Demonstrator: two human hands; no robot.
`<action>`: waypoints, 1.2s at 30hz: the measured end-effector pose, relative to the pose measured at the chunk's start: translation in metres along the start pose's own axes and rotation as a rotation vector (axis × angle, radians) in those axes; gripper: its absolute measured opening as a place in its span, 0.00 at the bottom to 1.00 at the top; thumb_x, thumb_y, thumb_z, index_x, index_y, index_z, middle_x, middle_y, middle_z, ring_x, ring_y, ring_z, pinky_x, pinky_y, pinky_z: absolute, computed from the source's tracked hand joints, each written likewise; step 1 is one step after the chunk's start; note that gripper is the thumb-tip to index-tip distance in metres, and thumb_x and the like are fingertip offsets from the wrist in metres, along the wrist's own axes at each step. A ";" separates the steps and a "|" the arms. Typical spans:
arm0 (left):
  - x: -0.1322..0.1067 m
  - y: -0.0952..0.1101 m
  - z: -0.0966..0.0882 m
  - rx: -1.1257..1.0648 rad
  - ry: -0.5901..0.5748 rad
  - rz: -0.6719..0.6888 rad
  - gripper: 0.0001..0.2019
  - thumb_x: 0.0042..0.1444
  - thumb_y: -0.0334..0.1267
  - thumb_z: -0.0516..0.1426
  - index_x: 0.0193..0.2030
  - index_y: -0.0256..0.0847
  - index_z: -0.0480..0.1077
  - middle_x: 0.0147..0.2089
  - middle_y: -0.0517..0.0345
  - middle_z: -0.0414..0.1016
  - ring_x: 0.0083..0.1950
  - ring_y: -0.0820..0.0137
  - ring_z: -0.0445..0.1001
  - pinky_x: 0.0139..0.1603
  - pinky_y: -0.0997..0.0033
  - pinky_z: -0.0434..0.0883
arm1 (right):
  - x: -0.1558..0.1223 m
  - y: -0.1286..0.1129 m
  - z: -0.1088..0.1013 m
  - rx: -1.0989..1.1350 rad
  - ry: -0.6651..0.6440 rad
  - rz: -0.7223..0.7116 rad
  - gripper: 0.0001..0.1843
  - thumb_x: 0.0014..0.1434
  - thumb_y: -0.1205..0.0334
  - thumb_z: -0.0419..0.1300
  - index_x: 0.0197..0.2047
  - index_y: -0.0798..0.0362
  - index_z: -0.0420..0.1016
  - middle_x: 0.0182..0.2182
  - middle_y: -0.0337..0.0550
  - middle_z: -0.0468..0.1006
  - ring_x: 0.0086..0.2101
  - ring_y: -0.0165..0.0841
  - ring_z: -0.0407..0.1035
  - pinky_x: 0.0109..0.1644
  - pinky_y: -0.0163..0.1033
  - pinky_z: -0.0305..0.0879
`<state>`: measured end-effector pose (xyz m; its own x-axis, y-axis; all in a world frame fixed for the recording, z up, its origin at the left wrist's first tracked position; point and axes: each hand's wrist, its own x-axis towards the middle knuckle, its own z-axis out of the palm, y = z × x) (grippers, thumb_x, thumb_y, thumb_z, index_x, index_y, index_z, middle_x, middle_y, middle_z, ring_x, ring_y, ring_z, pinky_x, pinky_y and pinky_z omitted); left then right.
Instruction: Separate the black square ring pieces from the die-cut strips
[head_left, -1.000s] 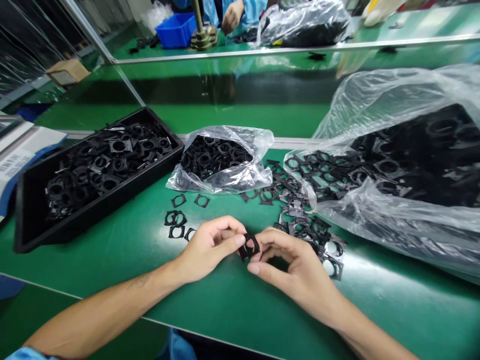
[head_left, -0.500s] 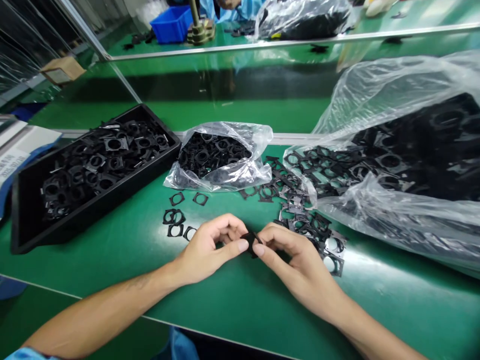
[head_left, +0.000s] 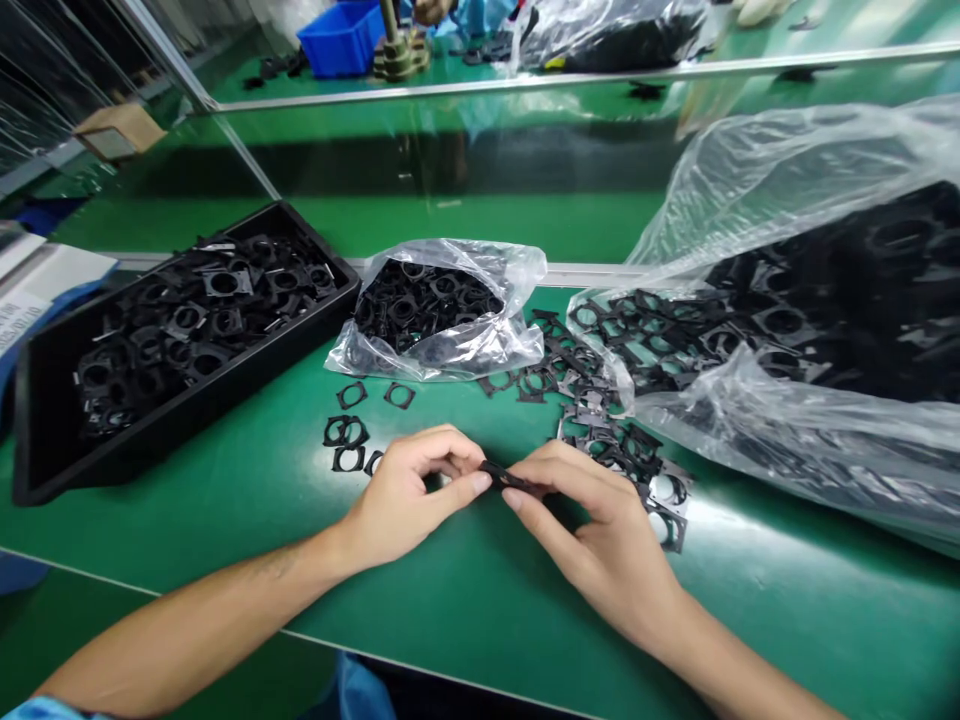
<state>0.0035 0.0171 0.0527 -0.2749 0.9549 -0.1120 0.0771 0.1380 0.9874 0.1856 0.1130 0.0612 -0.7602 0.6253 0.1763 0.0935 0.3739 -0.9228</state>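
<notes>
Nearest to me: both forearms come in from the bottom edge and meet over the green table [head_left: 465, 610]. Left hand [head_left: 409, 495] and right hand [head_left: 600, 535] are both clamped on one thin black part [head_left: 504, 477], thumb and forefinger pinching from each side. I see the part edge-on, just above the table surface, midway between the hands.

Just left of the left hand: a few loose black frames [head_left: 346, 432] lying flat. Just beyond the right hand: a scattered pile of frames [head_left: 622, 450], some overlapping, touching the mouth of the large clear bag [head_left: 750, 200], which is full of the same parts.

Mid-distance: small clear bag [head_left: 450, 350] of frames, centre. To its left, a black tray [head_left: 225, 395] set at an angle, with more black parts heaped inside.

Far: a metal rail [head_left: 570, 78] across the bench, then a blue bin [head_left: 341, 40] and another person's hand [head_left: 431, 10] at the top edge.
</notes>
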 end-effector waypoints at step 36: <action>0.003 0.003 -0.005 -0.155 -0.195 -0.176 0.09 0.56 0.39 0.65 0.30 0.36 0.75 0.28 0.57 0.76 0.29 0.73 0.70 0.32 0.74 0.67 | 0.009 -0.008 -0.004 0.416 -0.115 0.462 0.25 0.58 0.41 0.67 0.23 0.52 0.73 0.23 0.42 0.79 0.31 0.36 0.74 0.39 0.38 0.67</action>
<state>-0.0016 0.0188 0.0562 -0.0807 0.9545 -0.2871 -0.1070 0.2781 0.9546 0.1803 0.1183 0.0716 -0.7672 0.5727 -0.2888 0.1885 -0.2290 -0.9550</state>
